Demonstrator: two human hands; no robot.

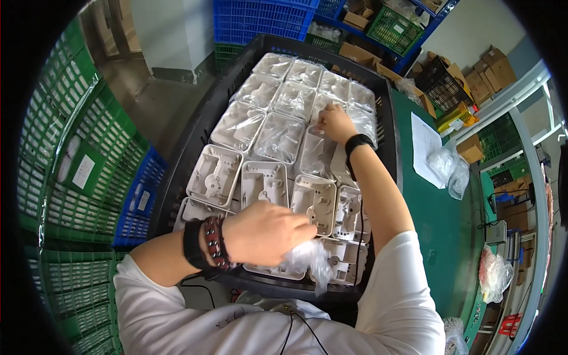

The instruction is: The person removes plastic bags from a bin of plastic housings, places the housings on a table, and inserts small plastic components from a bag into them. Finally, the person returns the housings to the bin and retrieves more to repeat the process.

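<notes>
A large black plastic crate in front of me holds rows of white plastic housings. Those at the far end sit in clear plastic bags, like the bagged housing near the middle. Closer to me, bare housings show their open insides with posts and ribs. My left hand is closed on crumpled clear plastic bags above the near rows. Further off, my right hand pinches the clear plastic bag around a housing right of centre; its fingertips are partly hidden.
Green crates and a blue crate stack up on my left. More blue crates stand behind. To the right runs a green table bearing a white sheet and plastic bags. A dark cable hangs beside my right arm.
</notes>
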